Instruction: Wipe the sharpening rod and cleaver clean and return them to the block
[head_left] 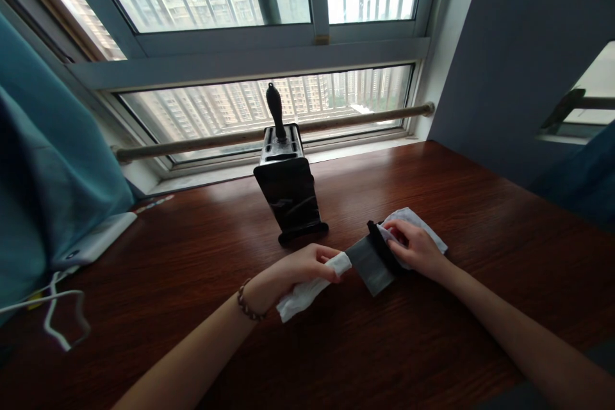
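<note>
My left hand is closed around a folded white tissue, whose loose end hangs below the palm. Just right of it, a flat grey metal blade with a black bar along one edge, like a scraper, is tilted above the table. My right hand grips this scraper at the black bar, fingers bent, with a white cloth bunched under and behind them. The exact contact of the fingers with bar and cloth is partly hidden. The tissue's tip comes close to the blade's left corner; whether they touch I cannot tell.
Beyond my hands stands a black slotted holder with a black-handled tool upright in it. A white device with a white cable lies on the brown table by a blue curtain. A railed window is behind.
</note>
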